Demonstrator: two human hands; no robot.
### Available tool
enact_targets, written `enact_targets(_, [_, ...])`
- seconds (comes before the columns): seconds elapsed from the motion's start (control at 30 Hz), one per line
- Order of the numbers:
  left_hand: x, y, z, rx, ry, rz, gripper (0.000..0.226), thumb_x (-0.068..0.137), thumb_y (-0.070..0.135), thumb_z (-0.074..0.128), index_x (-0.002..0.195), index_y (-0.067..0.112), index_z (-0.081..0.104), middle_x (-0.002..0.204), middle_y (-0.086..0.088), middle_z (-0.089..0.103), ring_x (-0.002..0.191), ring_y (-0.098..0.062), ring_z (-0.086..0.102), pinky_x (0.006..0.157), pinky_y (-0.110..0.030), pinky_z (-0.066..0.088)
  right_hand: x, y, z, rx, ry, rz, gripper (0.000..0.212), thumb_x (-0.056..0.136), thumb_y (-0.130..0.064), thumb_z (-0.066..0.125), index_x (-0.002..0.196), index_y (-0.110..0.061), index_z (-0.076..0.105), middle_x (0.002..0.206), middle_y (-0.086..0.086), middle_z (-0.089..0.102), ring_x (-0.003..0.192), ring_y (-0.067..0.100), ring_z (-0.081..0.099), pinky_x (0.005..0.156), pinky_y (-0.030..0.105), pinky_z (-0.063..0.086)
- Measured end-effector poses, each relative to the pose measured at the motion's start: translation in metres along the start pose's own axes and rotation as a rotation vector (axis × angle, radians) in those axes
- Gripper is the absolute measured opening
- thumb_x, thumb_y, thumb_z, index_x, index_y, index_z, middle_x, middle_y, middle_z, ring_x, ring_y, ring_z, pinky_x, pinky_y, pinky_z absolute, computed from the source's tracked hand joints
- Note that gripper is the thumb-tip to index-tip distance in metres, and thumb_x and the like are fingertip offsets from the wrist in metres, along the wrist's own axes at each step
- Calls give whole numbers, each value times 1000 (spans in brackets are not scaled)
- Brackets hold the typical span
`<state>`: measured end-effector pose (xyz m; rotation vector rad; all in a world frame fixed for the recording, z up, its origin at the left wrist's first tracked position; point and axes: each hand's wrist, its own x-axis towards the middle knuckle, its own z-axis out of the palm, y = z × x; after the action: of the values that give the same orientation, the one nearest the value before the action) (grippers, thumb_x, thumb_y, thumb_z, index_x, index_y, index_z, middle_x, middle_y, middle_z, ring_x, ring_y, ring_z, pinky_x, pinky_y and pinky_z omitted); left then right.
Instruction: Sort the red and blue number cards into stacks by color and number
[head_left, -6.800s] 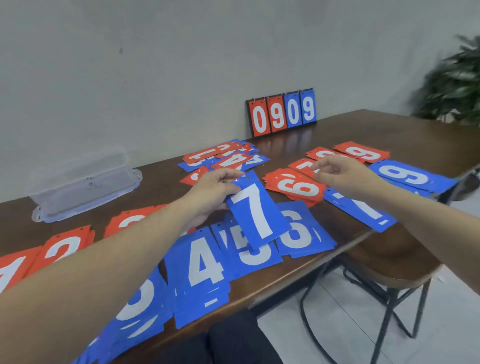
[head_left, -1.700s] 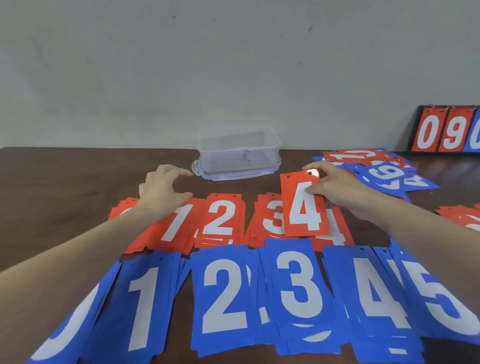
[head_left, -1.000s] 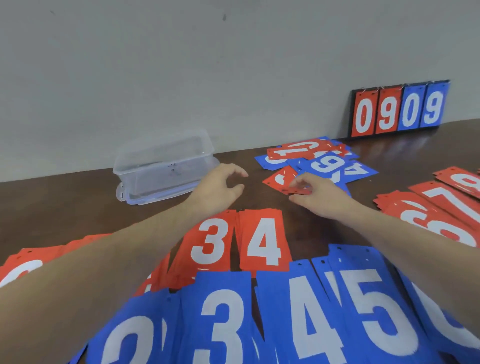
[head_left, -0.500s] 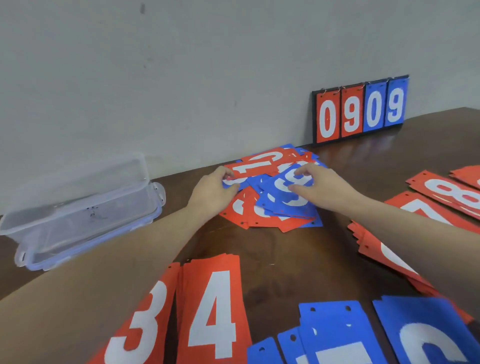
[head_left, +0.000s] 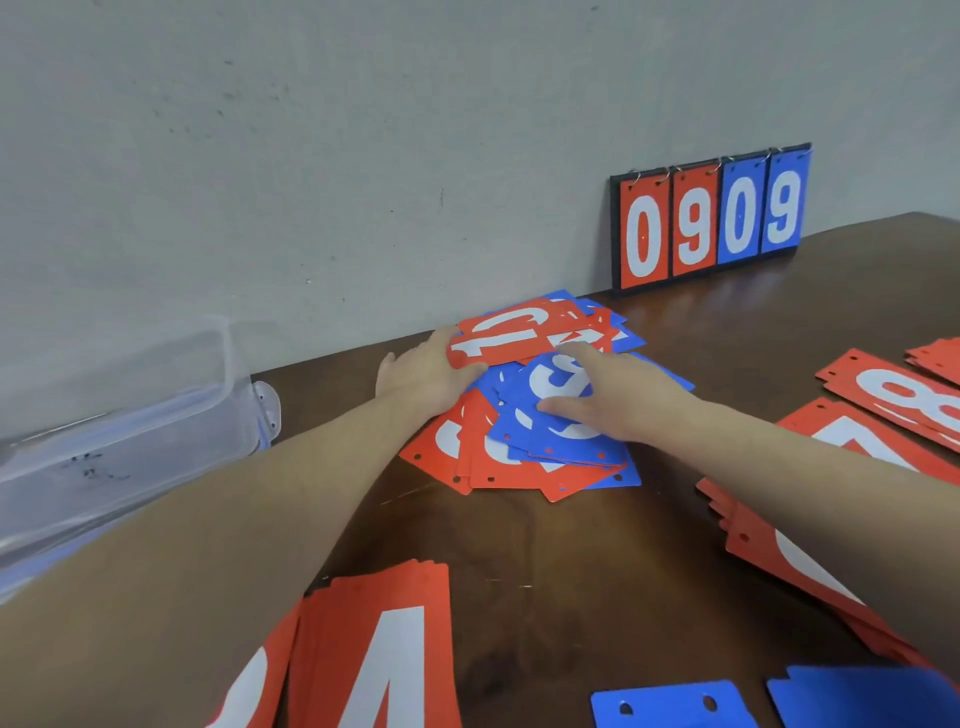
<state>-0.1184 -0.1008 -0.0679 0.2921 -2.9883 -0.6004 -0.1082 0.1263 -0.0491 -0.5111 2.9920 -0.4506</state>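
A mixed pile of red and blue number cards (head_left: 524, 457) lies on the brown table near the wall. My left hand (head_left: 426, 376) is at the pile's left side, its thumb and fingers around the edge of a red card (head_left: 514, 335). My right hand (head_left: 613, 400) lies flat with straight fingers on a blue card (head_left: 558, 384) on top of the pile. Sorted red stacks show at the bottom: a red 4 (head_left: 384, 654) with a red 3 (head_left: 249, 691) left of it. More red stacks (head_left: 883, 395) lie to the right.
A clear plastic box (head_left: 119, 415) stands at the left by the wall. A flip scoreboard (head_left: 711, 221) reading 0909 leans against the wall at the back. Blue cards (head_left: 675, 704) peek in at the bottom right edge.
Both hands have settled onto the mixed pile. My left hand took hold of the red card's edge and my right hand spread flat on the blue card. The view moved closer.
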Motion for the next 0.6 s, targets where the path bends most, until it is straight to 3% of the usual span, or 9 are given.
enact_targets(0.17, [-6, 1, -4, 0, 80, 87, 55, 98, 45, 56, 148, 29, 41, 140, 3, 59, 126, -22, 56, 107, -42, 43, -3, -4, -3, 52, 57, -104, 78, 89, -49, 67, 152, -46, 21, 138, 9, 50, 123, 30, 51, 99, 43, 48])
enact_targets(0.23, [-13, 0, -7, 100, 130, 156, 47, 100, 37, 53, 146, 28, 46, 136, 2, 62, 123, -23, 57, 102, -39, 47, -7, -7, -5, 91, 75, -137, 77, 90, -37, 68, 150, -48, 22, 131, 6, 50, 116, 28, 53, 92, 41, 51])
enact_targets(0.37, [-29, -3, -20, 476, 146, 347, 35, 106, 35, 40, 134, 28, 59, 127, -2, 64, 112, -26, 62, 85, -37, 52, -20, -10, -9, 189, 156, -179, 69, 87, -24, 68, 143, -42, 31, 126, 1, 50, 83, 13, 57, 65, 28, 48])
enact_targets(0.5, [-48, -10, -41, 493, 264, 397, 39, 103, 42, 43, 124, 21, 69, 114, -3, 57, 102, -25, 57, 80, -36, 41, -32, -13, -16, 368, 191, -142, 57, 85, -33, 76, 125, -28, 36, 126, 1, 51, 98, 24, 64, 82, 42, 57])
enact_targets(0.6, [-67, -18, -55, 496, 352, 355, 34, 101, 40, 45, 119, 27, 71, 106, -2, 64, 99, -25, 57, 85, -37, 38, -38, -22, -22, 406, 183, -46, 52, 87, -47, 73, 112, -17, 39, 107, 8, 59, 88, 30, 65, 67, 36, 53])
